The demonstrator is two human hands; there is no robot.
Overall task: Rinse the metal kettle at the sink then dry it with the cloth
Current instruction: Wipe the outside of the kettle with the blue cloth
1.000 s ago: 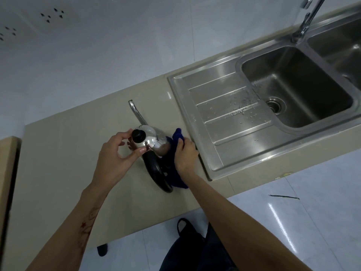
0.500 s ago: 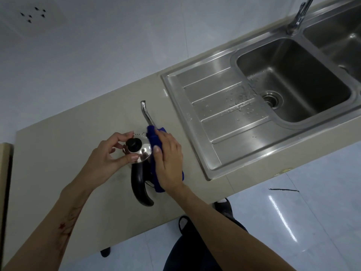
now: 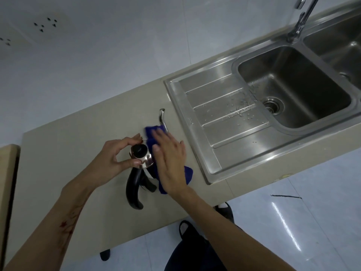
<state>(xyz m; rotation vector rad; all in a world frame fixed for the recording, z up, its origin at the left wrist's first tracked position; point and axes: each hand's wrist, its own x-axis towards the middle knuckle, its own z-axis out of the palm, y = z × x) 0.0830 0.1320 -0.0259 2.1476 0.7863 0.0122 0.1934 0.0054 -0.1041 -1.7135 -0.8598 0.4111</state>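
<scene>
Item: kettle (image 3: 144,163), metal, with black handle (image 3: 133,189) and thin curved spout (image 3: 162,119). We found it standing on the beige counter (image 3: 58,163), just left of the sink's (image 3: 293,90) ribbed draining board (image 3: 224,122), well apart from the basin and tap (image 3: 300,22).

Item: left hand (image 3: 115,159). Thumb and fingers were curled round the lid (image 3: 145,161), pinching its rim below the black knob (image 3: 139,151); we took this as steadying.

Item: right hand (image 3: 172,163). Fingers were straight and together, laid flat on the blue cloth (image 3: 152,133) and pressing it against the kettle's side near the spout's base. Cloth ends showed past the fingertips and below the palm.

Step in hand, by our judgement: drying. Drops lay on the draining board, and no water ran, so we judged the rinse done.

Next move, as we judged it: turn the kettle under the lid grip so an unwiped side meets the cloth, then wipe spout, handle and lid. Light pressure was called for, since the kettle could tip or slide on the smooth counter.
</scene>
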